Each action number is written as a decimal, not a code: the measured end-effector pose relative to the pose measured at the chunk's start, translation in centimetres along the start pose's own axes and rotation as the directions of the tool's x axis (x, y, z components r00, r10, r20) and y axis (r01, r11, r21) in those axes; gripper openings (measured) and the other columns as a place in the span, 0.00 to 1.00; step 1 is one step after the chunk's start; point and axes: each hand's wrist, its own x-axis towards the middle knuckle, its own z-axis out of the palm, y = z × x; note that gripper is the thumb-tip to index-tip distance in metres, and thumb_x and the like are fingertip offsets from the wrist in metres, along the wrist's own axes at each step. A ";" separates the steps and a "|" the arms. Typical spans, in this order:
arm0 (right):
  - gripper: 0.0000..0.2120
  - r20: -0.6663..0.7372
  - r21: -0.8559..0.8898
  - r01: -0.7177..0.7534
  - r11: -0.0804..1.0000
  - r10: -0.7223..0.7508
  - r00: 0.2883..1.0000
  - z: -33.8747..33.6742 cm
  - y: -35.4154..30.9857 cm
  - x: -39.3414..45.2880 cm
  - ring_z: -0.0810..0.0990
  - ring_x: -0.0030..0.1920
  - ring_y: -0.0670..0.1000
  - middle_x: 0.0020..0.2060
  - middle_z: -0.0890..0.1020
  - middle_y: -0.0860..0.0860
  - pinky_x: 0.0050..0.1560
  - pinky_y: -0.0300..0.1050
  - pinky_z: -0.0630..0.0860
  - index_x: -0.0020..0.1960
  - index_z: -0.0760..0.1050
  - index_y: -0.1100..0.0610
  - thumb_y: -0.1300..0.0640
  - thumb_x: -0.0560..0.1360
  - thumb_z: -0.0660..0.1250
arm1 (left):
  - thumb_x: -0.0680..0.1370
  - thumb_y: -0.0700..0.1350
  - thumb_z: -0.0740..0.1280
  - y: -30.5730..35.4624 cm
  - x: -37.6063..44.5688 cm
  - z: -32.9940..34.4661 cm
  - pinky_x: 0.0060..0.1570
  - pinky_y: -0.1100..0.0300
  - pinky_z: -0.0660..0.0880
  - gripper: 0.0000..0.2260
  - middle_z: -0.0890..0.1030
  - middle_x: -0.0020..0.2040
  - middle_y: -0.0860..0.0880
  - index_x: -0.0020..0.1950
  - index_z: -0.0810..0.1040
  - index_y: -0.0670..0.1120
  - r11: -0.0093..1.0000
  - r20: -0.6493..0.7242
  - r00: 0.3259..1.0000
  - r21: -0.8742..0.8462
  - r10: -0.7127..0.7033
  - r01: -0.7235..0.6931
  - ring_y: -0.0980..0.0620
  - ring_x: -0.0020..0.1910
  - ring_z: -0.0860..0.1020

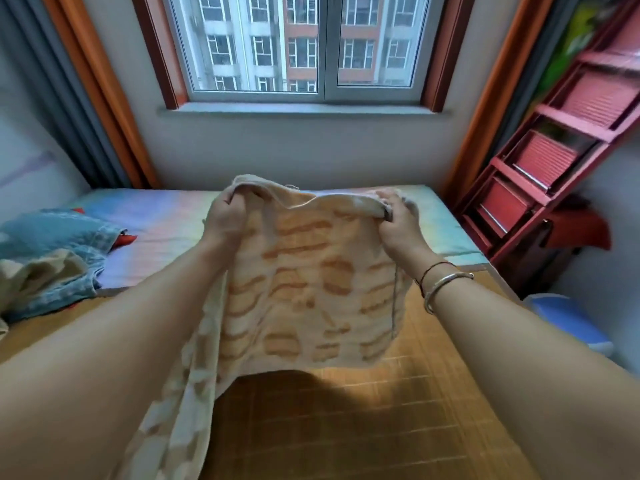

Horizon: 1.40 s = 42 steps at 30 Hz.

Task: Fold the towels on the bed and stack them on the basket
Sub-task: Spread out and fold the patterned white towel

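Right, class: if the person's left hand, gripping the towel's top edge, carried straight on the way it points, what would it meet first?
The left hand points forward over the pastel rainbow bedsheet towards the grey wall below the window. Probably the wall first; depth is unclear. It grips the cream towel with orange patches.

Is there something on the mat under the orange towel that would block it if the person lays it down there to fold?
Nothing visible does. Both the left hand and the right hand grip the orange towel by its top edge, above a bare stretch of the bamboo mat. The blue towel pile lies off to the left.
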 end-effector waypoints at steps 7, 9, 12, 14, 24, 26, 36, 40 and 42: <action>0.22 -0.076 -0.166 0.075 0.983 -0.088 0.993 -5.1 2.3 0.5 0.75 0.59 0.54 0.59 0.74 0.50 0.64 0.50 0.72 0.64 0.72 0.42 0.57 0.72 0.59 | 0.76 0.54 0.57 2.2 -1.4 -0.7 0.67 0.35 0.62 0.14 0.78 0.30 0.62 0.37 0.81 0.57 0.992 0.071 0.992 0.068 0.104 -0.108 0.58 0.37 0.74; 0.24 -0.037 -0.231 0.073 0.970 -0.083 0.996 -6.2 4.6 -1.1 0.76 0.59 0.57 0.61 0.74 0.53 0.63 0.48 0.72 0.62 0.73 0.43 0.60 0.70 0.58 | 0.76 0.54 0.57 0.5 -3.7 -0.1 0.66 0.28 0.57 0.14 0.75 0.27 0.62 0.35 0.79 0.54 0.977 0.171 0.979 0.161 0.111 -0.139 0.59 0.31 0.71; 0.24 0.058 -0.372 -0.003 0.928 0.026 0.998 -7.5 8.6 -4.7 0.76 0.49 0.59 0.54 0.77 0.53 0.46 0.47 0.72 0.59 0.74 0.44 0.65 0.71 0.57 | 0.76 0.55 0.59 -3.3 -8.5 0.9 0.62 0.34 0.66 0.16 0.74 0.25 0.58 0.32 0.78 0.52 0.953 0.318 0.947 0.268 0.048 -0.138 0.58 0.29 0.70; 0.24 0.117 -0.442 -0.047 0.896 0.110 0.987 -7.7 11.3 -7.7 0.75 0.48 0.58 0.54 0.76 0.52 0.40 0.45 0.70 0.58 0.74 0.44 0.67 0.70 0.57 | 0.73 0.59 0.61 -6.2 -11.9 1.6 0.42 0.55 0.73 0.18 0.72 0.28 0.53 0.34 0.76 0.46 0.923 0.395 0.917 0.372 -0.057 -0.102 0.58 0.27 0.68; 0.20 0.246 -0.792 -0.089 0.603 0.449 0.859 -1.6 33.5 -25.3 0.60 0.74 0.52 0.69 0.71 0.53 0.72 0.48 0.55 0.55 0.77 0.49 0.66 0.74 0.55 | 0.75 0.45 0.66 -27.8 -30.1 6.6 0.37 0.60 0.66 0.11 0.73 0.36 0.51 0.35 0.67 0.51 0.713 0.505 0.723 0.700 -0.471 -0.025 0.54 0.37 0.71; 0.18 0.283 -0.817 -0.059 0.574 0.487 0.826 -0.5 36.7 -28.5 0.60 0.74 0.51 0.67 0.72 0.54 0.73 0.48 0.53 0.54 0.78 0.49 0.65 0.75 0.55 | 0.74 0.49 0.68 -31.2 -33.0 6.8 0.42 0.59 0.71 0.11 0.72 0.40 0.51 0.35 0.68 0.53 0.642 0.476 0.740 0.763 -0.475 -0.079 0.51 0.43 0.72; 0.35 0.329 -0.851 0.082 0.518 0.404 0.854 0.2 44.2 -36.1 0.48 0.78 0.53 0.78 0.49 0.50 0.75 0.50 0.51 0.78 0.46 0.49 0.68 0.77 0.55 | 0.74 0.44 0.69 -35.1 -41.0 8.1 0.45 0.54 0.68 0.03 0.73 0.49 0.48 0.40 0.77 0.49 0.432 0.316 0.902 0.886 -0.294 -0.169 0.45 0.50 0.69; 0.35 0.338 -0.873 0.111 0.476 0.423 0.841 0.5 44.6 -36.0 0.47 0.78 0.52 0.78 0.47 0.52 0.76 0.51 0.49 0.79 0.41 0.51 0.67 0.78 0.53 | 0.75 0.43 0.67 -35.1 -40.6 8.8 0.64 0.46 0.66 0.06 0.73 0.68 0.47 0.39 0.75 0.49 0.422 0.422 0.868 0.859 -0.261 -0.290 0.40 0.68 0.66; 0.34 0.339 -0.876 0.113 0.469 0.432 0.836 0.5 44.8 -36.5 0.46 0.78 0.52 0.78 0.46 0.52 0.76 0.51 0.49 0.79 0.40 0.52 0.68 0.79 0.51 | 0.77 0.41 0.65 -35.0 -40.8 9.2 0.70 0.44 0.59 0.09 0.75 0.66 0.48 0.38 0.70 0.50 0.461 0.465 0.845 0.830 -0.264 -0.313 0.42 0.71 0.66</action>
